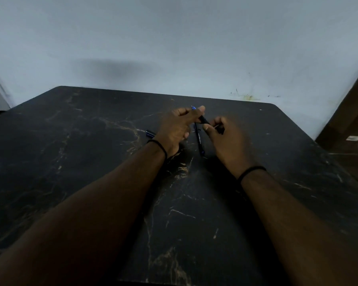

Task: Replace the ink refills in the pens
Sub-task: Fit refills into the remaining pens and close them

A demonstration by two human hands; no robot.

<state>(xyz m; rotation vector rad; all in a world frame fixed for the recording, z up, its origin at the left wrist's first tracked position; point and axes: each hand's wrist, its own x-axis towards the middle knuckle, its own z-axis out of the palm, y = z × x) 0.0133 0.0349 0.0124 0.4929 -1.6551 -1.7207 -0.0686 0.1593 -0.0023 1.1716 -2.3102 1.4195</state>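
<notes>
While gripped by both hands (203, 129), one pen (204, 120) hovers above table (91, 151).

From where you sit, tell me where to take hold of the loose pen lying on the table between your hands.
Grip the loose pen mid-barrel, coming from above with the right hand. It lies flat on the table, running roughly away from you, so thumb and finger can probably close across its thin sides. The left hand already holds another pen.

Black marble-veined table (91, 162) against a pale blue wall (174, 48) (dimly lit, scuffed).
</notes>
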